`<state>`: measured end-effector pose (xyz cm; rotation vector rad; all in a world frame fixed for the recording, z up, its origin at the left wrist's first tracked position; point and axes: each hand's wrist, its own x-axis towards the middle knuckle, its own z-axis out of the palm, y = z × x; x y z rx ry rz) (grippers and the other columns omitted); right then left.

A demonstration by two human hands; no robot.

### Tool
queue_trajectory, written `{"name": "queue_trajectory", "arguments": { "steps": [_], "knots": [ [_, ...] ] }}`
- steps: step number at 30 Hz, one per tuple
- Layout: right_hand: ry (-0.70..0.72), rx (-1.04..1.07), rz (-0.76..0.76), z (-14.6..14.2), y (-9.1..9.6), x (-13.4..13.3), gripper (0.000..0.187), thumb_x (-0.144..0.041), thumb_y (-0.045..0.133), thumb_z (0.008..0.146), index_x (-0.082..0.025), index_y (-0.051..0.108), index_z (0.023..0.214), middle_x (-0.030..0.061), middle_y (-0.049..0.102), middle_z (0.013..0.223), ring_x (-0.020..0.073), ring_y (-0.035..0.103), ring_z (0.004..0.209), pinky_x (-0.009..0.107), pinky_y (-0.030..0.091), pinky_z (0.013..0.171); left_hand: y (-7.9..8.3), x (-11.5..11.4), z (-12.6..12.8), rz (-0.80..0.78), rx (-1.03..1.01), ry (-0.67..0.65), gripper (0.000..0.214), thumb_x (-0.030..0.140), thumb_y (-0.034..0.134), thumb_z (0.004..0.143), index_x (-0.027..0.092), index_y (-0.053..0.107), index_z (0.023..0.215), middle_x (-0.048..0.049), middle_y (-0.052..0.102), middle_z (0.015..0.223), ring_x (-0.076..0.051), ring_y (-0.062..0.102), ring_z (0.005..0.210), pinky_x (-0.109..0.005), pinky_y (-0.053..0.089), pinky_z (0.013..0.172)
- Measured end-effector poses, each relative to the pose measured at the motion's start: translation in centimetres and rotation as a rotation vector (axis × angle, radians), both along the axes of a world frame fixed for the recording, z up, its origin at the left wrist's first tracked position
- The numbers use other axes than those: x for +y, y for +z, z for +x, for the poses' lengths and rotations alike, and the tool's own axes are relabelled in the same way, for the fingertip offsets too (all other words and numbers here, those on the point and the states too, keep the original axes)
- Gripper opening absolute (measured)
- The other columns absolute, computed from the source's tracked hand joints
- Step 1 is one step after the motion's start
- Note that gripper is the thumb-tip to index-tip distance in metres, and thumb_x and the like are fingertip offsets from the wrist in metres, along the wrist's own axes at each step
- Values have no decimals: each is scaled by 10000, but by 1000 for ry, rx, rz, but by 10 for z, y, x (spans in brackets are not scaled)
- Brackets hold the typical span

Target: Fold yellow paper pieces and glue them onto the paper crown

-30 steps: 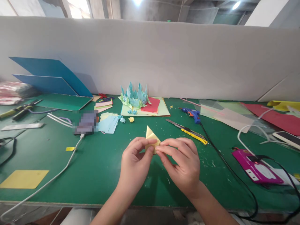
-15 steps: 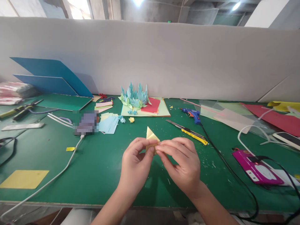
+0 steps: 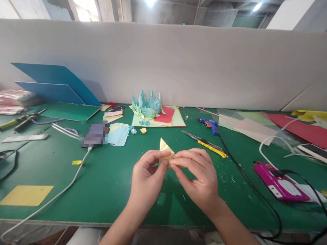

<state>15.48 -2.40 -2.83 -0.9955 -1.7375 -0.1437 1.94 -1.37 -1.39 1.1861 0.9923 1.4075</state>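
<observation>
Folded yellow paper (image 3: 165, 149) is held over the worktop (image 3: 107, 190), near the middle of its front edge, between both hands. The grip of the left hand (image 3: 147, 178) is closed on the piece's lower left part, with thumb and forefinger pinched together. The grip of the right hand (image 3: 200, 180) is closed on its lower right part in the same way, so that the 2 sets of fingertips meet at the paper. Only 1 pointed flap is seen above the fingers; the rest is hidden behind them.

The piece is judged to be very light and thin, soft where single-layered and somewhat stiffer along its creases. It is likely to crumple or tear if squeezed hard, and its smooth surface may slip from a loose pinch. It is best taken at the thick folded base, close to a crease, with fingertip pressure only.

Toward the back edge, a blue and green paper model (image 3: 146, 105) is set on coloured sheets. A yellow-handled utility knife (image 3: 212, 147) lies just right of the hands, with a blue glue gun (image 3: 209, 124) behind it. A yellow paper square (image 3: 25, 194) lies at the front left corner, and a pink device (image 3: 279, 183) near the front right.
</observation>
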Motion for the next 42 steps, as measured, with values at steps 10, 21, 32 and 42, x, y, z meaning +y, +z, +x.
{"name": "queue_trajectory", "arguments": {
  "steps": [10, 21, 32, 42],
  "knots": [
    [71, 213, -222, 1, -7, 4, 65, -234, 640, 830, -245, 643, 766, 21, 605, 828, 189, 580, 820, 356, 494, 731, 1, 2, -2, -93, -36, -20, 246, 185, 736, 597, 176, 695, 840, -57, 694, 915, -173, 665, 800, -252, 564, 642],
    [93, 211, -227, 0, -5, 4, 82, -199, 658, 817, -239, 634, 749, 12, 604, 802, 174, 585, 789, 335, 495, 721, 1, 3, -2, -76, -14, -3, 197, 213, 728, 612, 176, 676, 798, -48, 690, 850, -161, 651, 747, -237, 532, 590],
    [92, 266, -237, -1, -7, 2, 56, -204, 656, 827, -249, 676, 800, 6, 609, 786, 167, 583, 764, 315, 480, 687, -3, 2, -1, 32, 46, 36, 177, 199, 693, 653, 195, 709, 829, -31, 624, 880, -136, 634, 751, -219, 549, 602],
    [25, 194, -173, -4, -5, 1, 83, -188, 643, 829, -256, 688, 843, 16, 590, 783, 179, 562, 777, 325, 466, 691, -11, 2, -2, 104, 124, 23, 181, 175, 656, 707, 229, 715, 869, -26, 611, 941, -135, 637, 806, -210, 562, 645]
  ]
}}
